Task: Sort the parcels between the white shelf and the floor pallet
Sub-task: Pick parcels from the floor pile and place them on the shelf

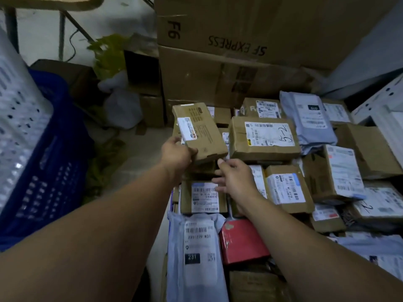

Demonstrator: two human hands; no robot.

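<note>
My left hand (177, 154) grips the near end of a flat brown cardboard parcel (201, 131) with a white label, tilted up above the pile. My right hand (234, 178) hovers just below and right of it, fingers loosely spread and holding nothing, over a labelled carton (204, 197). Several parcels lie packed together below: a brown box marked "5-2" (265, 138), a grey mailer bag labelled "231" (196, 253), a red box (243, 241). The white shelf (383, 105) shows at the right edge.
Large "SF EXPRESS" cartons (239, 40) are stacked behind the pile. A blue plastic crate (50, 162) stands at the left, with a white perforated basket (17, 118) beside it. Green leaves and a white bag (118, 92) lie on the floor between them.
</note>
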